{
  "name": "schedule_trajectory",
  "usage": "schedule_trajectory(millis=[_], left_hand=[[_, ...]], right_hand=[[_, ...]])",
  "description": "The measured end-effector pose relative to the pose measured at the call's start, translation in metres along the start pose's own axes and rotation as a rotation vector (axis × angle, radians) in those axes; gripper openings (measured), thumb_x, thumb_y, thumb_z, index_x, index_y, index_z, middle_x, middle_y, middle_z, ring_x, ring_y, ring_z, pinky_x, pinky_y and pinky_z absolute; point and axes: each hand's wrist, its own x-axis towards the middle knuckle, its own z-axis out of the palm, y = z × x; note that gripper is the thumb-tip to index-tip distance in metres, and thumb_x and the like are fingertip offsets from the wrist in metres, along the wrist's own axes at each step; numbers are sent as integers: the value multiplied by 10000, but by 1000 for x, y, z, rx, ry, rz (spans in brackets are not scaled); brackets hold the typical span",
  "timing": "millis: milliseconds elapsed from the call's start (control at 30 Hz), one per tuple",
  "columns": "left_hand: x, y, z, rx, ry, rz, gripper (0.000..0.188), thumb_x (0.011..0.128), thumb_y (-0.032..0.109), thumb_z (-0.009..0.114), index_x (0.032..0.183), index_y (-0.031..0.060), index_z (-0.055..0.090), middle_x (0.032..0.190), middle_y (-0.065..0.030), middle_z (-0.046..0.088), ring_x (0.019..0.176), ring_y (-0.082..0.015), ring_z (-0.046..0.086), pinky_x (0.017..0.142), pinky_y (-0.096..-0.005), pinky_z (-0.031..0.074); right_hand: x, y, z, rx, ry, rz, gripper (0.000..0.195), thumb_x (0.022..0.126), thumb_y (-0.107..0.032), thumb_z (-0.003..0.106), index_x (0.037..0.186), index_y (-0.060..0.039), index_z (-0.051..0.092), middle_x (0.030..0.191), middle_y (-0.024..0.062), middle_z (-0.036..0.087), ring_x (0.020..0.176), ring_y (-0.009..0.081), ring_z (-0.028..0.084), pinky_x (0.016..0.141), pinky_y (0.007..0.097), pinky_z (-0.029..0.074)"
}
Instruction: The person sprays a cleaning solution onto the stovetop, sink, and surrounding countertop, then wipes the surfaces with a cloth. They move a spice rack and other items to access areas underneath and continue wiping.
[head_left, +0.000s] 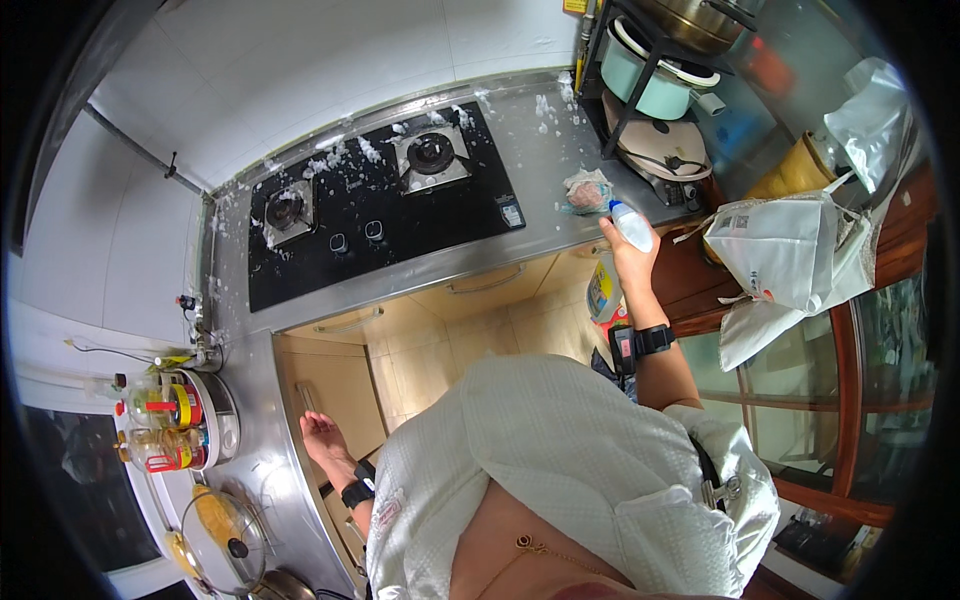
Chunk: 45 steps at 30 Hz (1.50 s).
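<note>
My right hand (636, 259) is closed around a white plastic bottle (634, 228) with a blue tip, held just past the counter's front edge. Just beyond the bottle, a crumpled cloth or wipe (587, 193) lies on the steel countertop (540, 150). Nothing is in my left hand (324, 439), which hangs palm up beside the left cabinet, its fingers loosely bent. White foam clings in patches to the black glass gas hob (360, 225), around the right burner (430, 154) and the left burner (284, 212). More foam spots the steel behind the hob.
At the right, a black rack (637, 97) carries a mint-green pot (646, 75) and other cookware. White bags (780, 247) hang over a wooden cabinet. A turntable of condiment bottles (221, 420) and a glass lid (223, 540) stand left. A jug (602, 292) sits below the counter.
</note>
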Motion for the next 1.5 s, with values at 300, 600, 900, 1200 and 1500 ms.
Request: schedule_trajectory(millis=[300, 600, 900, 1200, 1500], left_hand=[[3, -1, 3, -26, 0, -32, 82, 965, 71, 566, 985, 92, 642, 877, -21, 701, 768, -146, 662, 712, -286, 592], [-18, -5, 17, 46, 57, 45, 122, 971, 51, 539, 1085, 84, 566, 953, -17, 656, 818, -127, 629, 740, -277, 558], [-29, 9, -13, -7, 122, 81, 297, 980, 46, 500, 1274, 74, 469, 1069, -53, 634, 863, -161, 644, 770, -311, 570], [-68, 47, -88, -93, 279, 179, 338, 969, 36, 518, 1301, 71, 465, 1113, -69, 637, 878, -164, 643, 781, -315, 561], [-107, 76, -154, -189, 442, 276, 325, 943, -9, 515, 1259, 61, 480, 1094, -83, 639, 886, -165, 629, 789, -323, 543]], right_hand=[[-12, 46, 1, -265, -101, 65, 234, 754, -135, 830, 864, -5, 669, 739, 53, 678, 668, 110, 600, 656, 293, 500], [-55, 44, 15, -350, -374, -105, 212, 764, -131, 807, 858, -7, 664, 754, 68, 679, 657, 150, 618, 641, 309, 495], [-95, 44, 84, -144, -728, -208, 216, 750, -156, 812, 832, -45, 645, 766, 118, 660, 654, 265, 639, 631, 348, 509], [-131, 20, 165, -93, -927, -200, 303, 744, -221, 829, 924, -40, 666, 832, 140, 679, 740, 291, 655, 692, 350, 516], [-202, -10, 246, 58, -1064, -354, 200, 782, -148, 813, 853, -49, 655, 745, 29, 665, 658, 105, 580, 635, 278, 482]])
